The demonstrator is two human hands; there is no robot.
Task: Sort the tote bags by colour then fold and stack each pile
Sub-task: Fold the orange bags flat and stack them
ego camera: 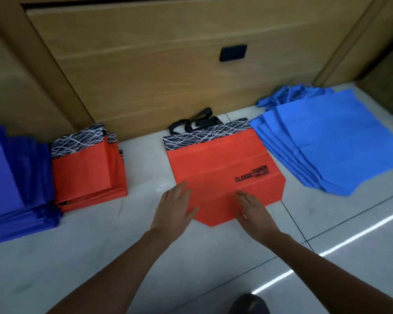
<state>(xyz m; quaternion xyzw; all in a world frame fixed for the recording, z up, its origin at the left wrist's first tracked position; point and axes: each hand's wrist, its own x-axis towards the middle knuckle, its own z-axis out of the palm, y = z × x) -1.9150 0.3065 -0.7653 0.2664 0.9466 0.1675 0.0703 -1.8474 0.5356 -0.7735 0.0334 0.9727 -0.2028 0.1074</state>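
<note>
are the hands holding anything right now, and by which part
Nothing is gripped. The left hand and right hand lie flat, fingers straight, on the bottom part of the unfolded red tote bag.

Wooden drawer front (157,64), tiled floor (123,234).

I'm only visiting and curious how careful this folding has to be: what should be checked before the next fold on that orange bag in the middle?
1. Orange bag lies flat, print up: ok.
2. Left hand and right hand open at its near end: ok.
3. Black handles tucked in: not ok, they stick out past the top edge.
4. Folded orange stack on the left, apart from the bag, ready to receive it: ok.
5. Light blue pile clear of the bag: cannot tell, their corners come together near the top.
</note>
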